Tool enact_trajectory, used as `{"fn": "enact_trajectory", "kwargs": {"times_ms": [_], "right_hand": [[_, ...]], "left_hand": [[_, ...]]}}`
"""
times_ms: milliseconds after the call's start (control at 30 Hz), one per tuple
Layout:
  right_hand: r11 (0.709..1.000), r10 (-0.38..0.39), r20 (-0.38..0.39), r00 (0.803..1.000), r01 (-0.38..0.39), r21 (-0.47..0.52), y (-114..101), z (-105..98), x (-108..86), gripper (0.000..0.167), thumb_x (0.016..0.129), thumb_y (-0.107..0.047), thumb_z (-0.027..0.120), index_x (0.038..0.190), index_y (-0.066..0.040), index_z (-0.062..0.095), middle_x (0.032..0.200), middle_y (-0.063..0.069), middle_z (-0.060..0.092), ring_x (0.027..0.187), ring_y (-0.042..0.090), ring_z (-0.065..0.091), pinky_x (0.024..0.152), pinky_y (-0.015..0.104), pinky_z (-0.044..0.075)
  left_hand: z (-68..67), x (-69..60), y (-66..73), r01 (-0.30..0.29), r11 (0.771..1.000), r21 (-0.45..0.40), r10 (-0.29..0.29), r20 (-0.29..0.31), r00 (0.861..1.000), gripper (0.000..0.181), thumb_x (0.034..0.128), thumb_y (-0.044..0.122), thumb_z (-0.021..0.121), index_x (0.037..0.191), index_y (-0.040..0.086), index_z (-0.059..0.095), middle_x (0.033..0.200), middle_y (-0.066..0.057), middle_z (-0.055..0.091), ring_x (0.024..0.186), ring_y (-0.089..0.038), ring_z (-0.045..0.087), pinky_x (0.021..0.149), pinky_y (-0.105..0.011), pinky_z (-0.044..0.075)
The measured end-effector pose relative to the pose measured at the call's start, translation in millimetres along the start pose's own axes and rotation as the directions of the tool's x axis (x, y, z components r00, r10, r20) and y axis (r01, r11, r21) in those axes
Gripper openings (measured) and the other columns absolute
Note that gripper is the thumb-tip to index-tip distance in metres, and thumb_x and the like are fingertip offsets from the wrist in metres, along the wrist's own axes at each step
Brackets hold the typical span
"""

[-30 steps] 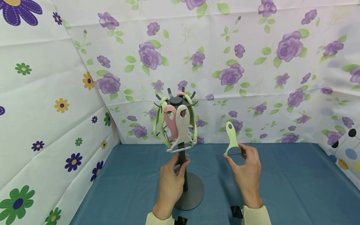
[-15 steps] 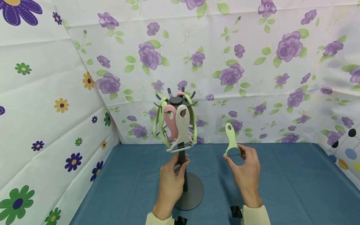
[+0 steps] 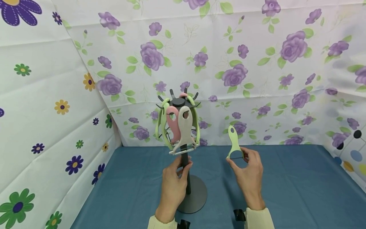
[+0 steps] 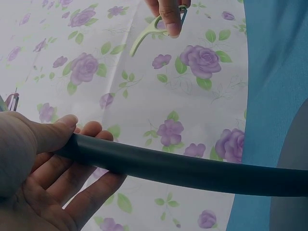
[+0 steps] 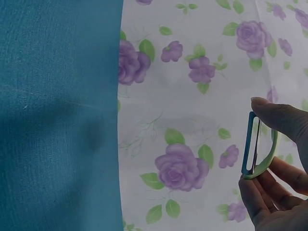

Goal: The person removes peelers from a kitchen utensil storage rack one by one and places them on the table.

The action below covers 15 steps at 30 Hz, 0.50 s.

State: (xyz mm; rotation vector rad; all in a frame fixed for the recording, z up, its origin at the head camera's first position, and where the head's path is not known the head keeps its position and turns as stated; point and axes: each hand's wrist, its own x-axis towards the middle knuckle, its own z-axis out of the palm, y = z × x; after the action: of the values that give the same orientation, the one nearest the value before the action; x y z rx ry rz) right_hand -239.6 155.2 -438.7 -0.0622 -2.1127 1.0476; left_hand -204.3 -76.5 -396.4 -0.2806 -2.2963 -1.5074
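My left hand (image 3: 175,184) grips the dark post (image 4: 192,168) of a stand, thumb on one side and fingers on the other. Around the stand's hooked top (image 3: 179,102) hang several peelers: a white peeler (image 3: 186,128) in front, a pink peeler (image 3: 173,125) beside it, and green peelers (image 3: 163,122) at the sides. To the right, my right hand (image 3: 249,176) pinches a light green peeler (image 3: 233,140) by the two sides of its blade end. Its handle with the hole points up, apart from the stand. The right wrist view shows the blade (image 5: 251,144) between thumb and fingers.
The stand's round dark base (image 3: 195,194) rests on a blue tablecloth (image 3: 300,184). Behind it hangs a floral cloth (image 3: 257,95), and another flowered cloth (image 3: 57,133) closes the left side. A dotted cloth (image 3: 355,156) hangs at the right edge.
My right hand has drifted slightly left with the green peeler, whose top has dipped a little. My left hand stays on the post, and the stand looks the same.
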Motion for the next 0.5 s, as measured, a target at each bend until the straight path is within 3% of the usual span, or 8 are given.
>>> {"fn": "enact_trajectory", "kwargs": {"times_ms": [500], "right_hand": [[1.000, 0.014, 0.018, 1.000, -0.014, -0.008, 3.4, 3.8, -2.3, 0.061, 0.073, -0.008, 0.093, 0.126, 0.001, 0.065, 0.116, 0.021, 0.061, 0.100, 0.034, 0.059, 0.091, 0.052, 0.056]], "left_hand": [[-0.4, -0.6, 0.4, 0.013, 1.000, -0.006, -0.013, 0.005, 1.000, 0.017, 0.1003, 0.016, 0.066, 0.117, 0.018, 0.071, 0.108, -0.002, 0.077, 0.108, -0.018, 0.074, 0.091, -0.034, 0.063]]}}
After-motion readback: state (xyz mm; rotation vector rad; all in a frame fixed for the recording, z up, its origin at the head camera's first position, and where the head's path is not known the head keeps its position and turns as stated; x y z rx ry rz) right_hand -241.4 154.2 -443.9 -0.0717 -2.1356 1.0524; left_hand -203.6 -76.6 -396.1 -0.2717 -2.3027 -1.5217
